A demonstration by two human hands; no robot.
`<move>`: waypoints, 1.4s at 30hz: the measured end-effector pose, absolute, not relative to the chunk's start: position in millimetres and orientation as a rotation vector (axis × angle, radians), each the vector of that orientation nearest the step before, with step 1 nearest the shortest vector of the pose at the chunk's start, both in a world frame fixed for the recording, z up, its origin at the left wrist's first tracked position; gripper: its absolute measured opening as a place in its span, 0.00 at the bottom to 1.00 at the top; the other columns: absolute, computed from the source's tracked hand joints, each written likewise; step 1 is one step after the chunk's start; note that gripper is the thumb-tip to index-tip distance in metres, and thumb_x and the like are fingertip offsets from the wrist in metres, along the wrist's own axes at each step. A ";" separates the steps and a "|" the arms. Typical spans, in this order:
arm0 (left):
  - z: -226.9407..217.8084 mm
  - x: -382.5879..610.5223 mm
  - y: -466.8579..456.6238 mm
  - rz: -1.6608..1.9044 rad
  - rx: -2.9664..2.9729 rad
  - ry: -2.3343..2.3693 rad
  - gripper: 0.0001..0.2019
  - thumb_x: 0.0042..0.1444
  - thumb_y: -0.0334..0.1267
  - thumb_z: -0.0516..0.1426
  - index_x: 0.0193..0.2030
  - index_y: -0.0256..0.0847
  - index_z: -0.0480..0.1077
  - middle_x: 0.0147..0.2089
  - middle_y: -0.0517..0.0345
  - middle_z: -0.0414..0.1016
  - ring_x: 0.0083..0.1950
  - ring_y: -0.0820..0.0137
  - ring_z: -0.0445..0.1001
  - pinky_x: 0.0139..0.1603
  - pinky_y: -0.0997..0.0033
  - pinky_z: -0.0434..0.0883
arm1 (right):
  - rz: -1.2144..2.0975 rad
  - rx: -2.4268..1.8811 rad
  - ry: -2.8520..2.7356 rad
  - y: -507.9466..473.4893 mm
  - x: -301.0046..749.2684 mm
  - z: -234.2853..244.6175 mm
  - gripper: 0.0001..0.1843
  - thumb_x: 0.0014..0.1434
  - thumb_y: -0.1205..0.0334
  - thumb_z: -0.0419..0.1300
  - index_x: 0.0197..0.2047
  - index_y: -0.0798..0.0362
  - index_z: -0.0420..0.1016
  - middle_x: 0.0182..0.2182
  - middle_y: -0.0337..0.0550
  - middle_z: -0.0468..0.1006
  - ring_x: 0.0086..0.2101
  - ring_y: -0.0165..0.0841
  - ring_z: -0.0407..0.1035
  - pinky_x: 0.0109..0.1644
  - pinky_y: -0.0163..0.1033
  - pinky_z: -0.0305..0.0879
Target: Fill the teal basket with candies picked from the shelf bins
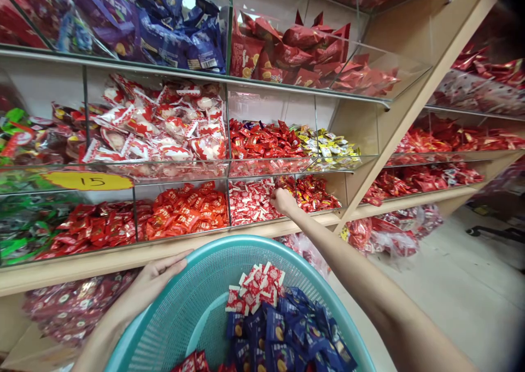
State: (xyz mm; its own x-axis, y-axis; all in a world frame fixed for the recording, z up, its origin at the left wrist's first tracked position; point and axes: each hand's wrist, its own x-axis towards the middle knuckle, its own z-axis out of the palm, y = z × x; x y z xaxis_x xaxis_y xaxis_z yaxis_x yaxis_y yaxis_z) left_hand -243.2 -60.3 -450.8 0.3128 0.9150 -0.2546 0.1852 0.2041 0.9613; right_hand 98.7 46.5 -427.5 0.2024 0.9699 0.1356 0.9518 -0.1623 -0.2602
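Note:
A teal plastic basket [164, 306] stands below the shelves, my left hand [164, 271] closed on its left rim. Inside are a pile of blue wrapped packets [287, 328], a cluster of red-and-white wrapped sweets [260, 284] and some shiny red packets [192, 362] near the bottom edge. My right hand [285, 201] reaches to the lowest shelf, over a compartment of small red-and-white wrapped sweets [250, 199]. Its fingers are curled closed, and whatever they hold is hidden. Right beside that hand lie red-and-gold wrapped sweets [315, 192].
Glass dividers split the shelves into compartments of wrapped sweets. Orange-red packets [188, 210] lie left of my right hand, and a glass shelf with a yellow price tag [88, 180] sits above. A wooden upright [394, 137] rises at the right. Bagged goods [82, 309] rest underneath.

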 end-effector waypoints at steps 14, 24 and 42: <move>-452.5 -243.3 -61.4 0.691 1.277 1.168 0.26 0.41 0.54 0.60 0.48 0.45 0.71 0.50 0.58 0.72 0.49 0.62 0.71 0.50 0.69 0.67 | 0.307 -1.595 -1.710 -20.3 117.5 -393.8 0.10 0.49 0.60 0.53 0.26 0.58 0.70 0.21 0.38 0.69 0.24 0.27 0.61 0.29 0.31 0.56; -450.7 -241.8 -64.0 0.697 1.280 1.193 0.28 0.40 0.55 0.60 0.48 0.44 0.71 0.50 0.57 0.71 0.51 0.61 0.70 0.48 0.70 0.68 | 1.096 -1.447 -2.052 -82.6 93.9 -442.1 0.07 0.48 0.65 0.52 0.23 0.58 0.67 0.17 0.31 0.59 0.20 0.23 0.51 0.23 0.29 0.49; -454.2 -244.5 -62.4 0.677 1.211 1.154 0.25 0.45 0.51 0.60 0.51 0.47 0.69 0.50 0.57 0.72 0.49 0.59 0.71 0.50 0.65 0.67 | 0.378 -1.616 -2.059 -76.1 85.3 -429.3 0.09 0.53 0.65 0.52 0.30 0.56 0.73 0.22 0.39 0.72 0.24 0.27 0.63 0.29 0.31 0.54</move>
State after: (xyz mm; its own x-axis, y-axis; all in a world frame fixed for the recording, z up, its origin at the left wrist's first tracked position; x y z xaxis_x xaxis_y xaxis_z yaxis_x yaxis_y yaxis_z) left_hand -244.5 -62.4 -454.2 0.3232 0.8934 -0.3120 0.1631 0.2722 0.9483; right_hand 85.3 -76.1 -429.3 -0.1774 0.9620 0.2076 0.8257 0.2602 -0.5005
